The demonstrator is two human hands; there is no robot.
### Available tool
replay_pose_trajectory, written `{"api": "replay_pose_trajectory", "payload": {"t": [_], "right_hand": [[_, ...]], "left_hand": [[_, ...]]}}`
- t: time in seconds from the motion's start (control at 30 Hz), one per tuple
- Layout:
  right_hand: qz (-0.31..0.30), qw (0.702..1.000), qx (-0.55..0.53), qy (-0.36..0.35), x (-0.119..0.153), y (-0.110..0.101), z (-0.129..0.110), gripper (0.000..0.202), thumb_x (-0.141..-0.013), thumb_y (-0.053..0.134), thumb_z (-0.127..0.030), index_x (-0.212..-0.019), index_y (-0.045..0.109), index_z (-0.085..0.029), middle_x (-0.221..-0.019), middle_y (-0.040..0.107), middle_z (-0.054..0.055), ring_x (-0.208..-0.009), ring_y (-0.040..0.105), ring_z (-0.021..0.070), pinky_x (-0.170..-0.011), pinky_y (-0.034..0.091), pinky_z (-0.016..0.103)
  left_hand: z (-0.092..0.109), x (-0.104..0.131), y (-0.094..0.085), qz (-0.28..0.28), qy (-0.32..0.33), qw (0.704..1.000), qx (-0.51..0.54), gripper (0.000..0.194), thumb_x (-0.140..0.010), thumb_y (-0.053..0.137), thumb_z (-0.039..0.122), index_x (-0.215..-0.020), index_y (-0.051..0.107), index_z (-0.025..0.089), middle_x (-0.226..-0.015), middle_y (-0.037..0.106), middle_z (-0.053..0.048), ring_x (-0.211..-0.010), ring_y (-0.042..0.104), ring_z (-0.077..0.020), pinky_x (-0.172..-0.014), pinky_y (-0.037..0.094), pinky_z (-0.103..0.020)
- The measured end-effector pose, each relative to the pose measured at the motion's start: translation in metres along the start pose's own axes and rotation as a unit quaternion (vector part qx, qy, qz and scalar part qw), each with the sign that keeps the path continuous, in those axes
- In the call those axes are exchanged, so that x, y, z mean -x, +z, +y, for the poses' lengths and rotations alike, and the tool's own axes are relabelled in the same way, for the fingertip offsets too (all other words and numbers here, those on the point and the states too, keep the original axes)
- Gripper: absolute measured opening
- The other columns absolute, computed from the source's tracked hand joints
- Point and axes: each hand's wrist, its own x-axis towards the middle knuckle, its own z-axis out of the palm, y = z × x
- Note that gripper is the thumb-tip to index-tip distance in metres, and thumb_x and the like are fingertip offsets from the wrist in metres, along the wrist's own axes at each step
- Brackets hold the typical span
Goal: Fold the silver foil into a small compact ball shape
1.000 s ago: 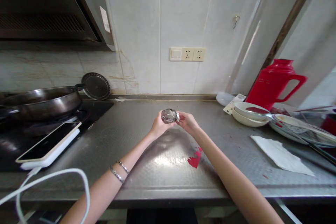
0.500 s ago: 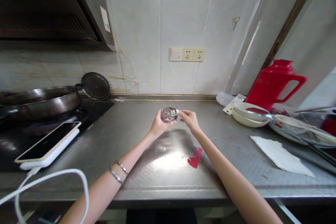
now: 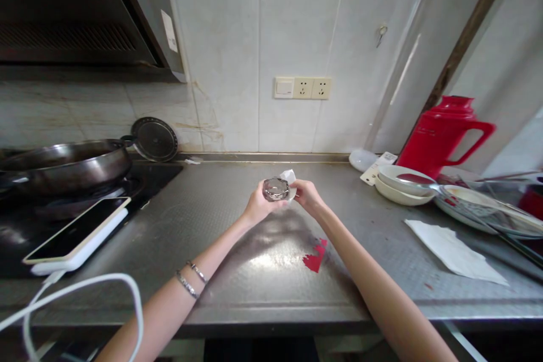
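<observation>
A small clear glass [image 3: 275,189] with a dark patterned rim is held above the metal counter by my left hand [image 3: 258,203], its fingers wrapped round the side. My right hand [image 3: 309,195] is closed on a piece of white tissue [image 3: 288,176], which lies against the right side of the glass. The fingertips of my right hand are partly hidden by the tissue. Below the hands, a torn red scrap [image 3: 314,257] lies on the counter.
At left are a pan [image 3: 68,167] on the stove and a phone [image 3: 78,229] on a white block with a looping cable. At right stand a red thermos [image 3: 436,138], stacked bowls [image 3: 403,195], dishes and a white napkin [image 3: 453,251]. The counter [image 3: 220,294] ends near my forearms.
The glass and my left hand have shifted slightly right and down. More of the white tissue shows, sticking up between the glass and my right hand.
</observation>
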Motion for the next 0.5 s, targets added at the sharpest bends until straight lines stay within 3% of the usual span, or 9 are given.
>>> {"api": "replay_pose_trajectory", "payload": {"t": [0.1, 0.27, 0.5], "right_hand": [[-0.004, 1.000, -0.028, 0.011, 0.000, 0.003, 0.001, 0.013, -0.057, 0.060, -0.026, -0.061, 0.064, -0.015, -0.058, 0.063, 0.002, -0.054, 0.053, 0.0142, -0.054, 0.042, 0.026], [0.030, 0.998, -0.054, 0.005, -0.002, 0.004, 0.004, 0.028, -0.058, 0.064, -0.026, -0.084, 0.071, -0.019, -0.076, 0.071, 0.001, -0.064, 0.058, 0.0155, -0.057, 0.044, 0.025], [0.060, 0.994, -0.074, 0.044, 0.000, 0.011, 0.013, 0.020, -0.064, 0.062, -0.039, -0.061, 0.064, -0.019, -0.056, 0.066, 0.000, -0.053, 0.058, 0.0165, -0.051, 0.045, 0.026]], "left_hand": [[-0.003, -0.001, 0.000, -0.008, -0.007, 1.000, 0.005, 0.067, -0.054, 0.085, 0.028, -0.111, 0.052, 0.017, -0.110, 0.066, -0.011, -0.099, 0.065, -0.0241, -0.091, 0.050, -0.039], [0.000, 0.006, 0.007, -0.056, 0.001, 0.998, 0.007, 0.074, -0.055, 0.085, 0.029, -0.117, 0.047, 0.018, -0.116, 0.064, -0.012, -0.104, 0.063, -0.0242, -0.094, 0.048, -0.038], [0.012, 0.017, 0.020, -0.046, 0.016, 0.998, -0.041, 0.078, -0.055, 0.084, 0.027, -0.121, 0.044, 0.016, -0.117, 0.063, -0.013, -0.107, 0.061, -0.0255, -0.096, 0.046, -0.042]]}}
